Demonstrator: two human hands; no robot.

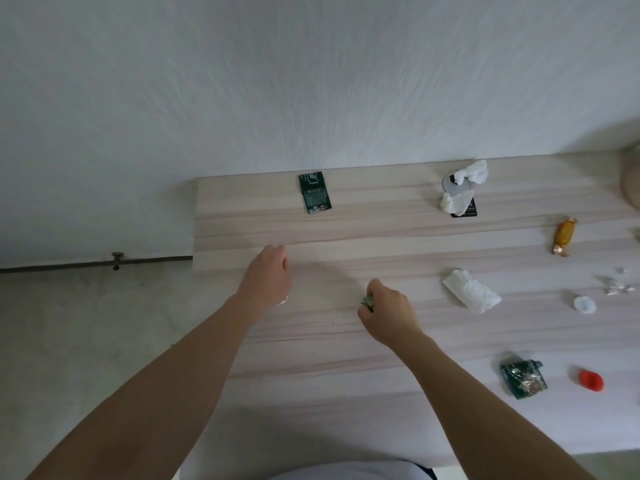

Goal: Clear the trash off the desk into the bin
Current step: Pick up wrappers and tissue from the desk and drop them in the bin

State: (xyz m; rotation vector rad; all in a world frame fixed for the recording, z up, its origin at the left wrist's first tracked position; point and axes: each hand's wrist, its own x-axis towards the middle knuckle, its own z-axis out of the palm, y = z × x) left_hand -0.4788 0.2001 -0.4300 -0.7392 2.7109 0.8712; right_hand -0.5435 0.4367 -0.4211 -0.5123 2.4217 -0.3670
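Head: right hand point(388, 313) fisted on green wrapper point(367, 302)

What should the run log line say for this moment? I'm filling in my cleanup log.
phase: collecting | right hand: closed on small green wrapper | left hand: closed, contents unclear | desk: more trash left | bin: unseen

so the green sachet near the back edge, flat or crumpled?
Flat. The green sachet lies spread on the desk, edges straight, no creases visible.

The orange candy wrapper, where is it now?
The orange candy wrapper lies on the desk at the head view's right side, beyond the small white scraps.
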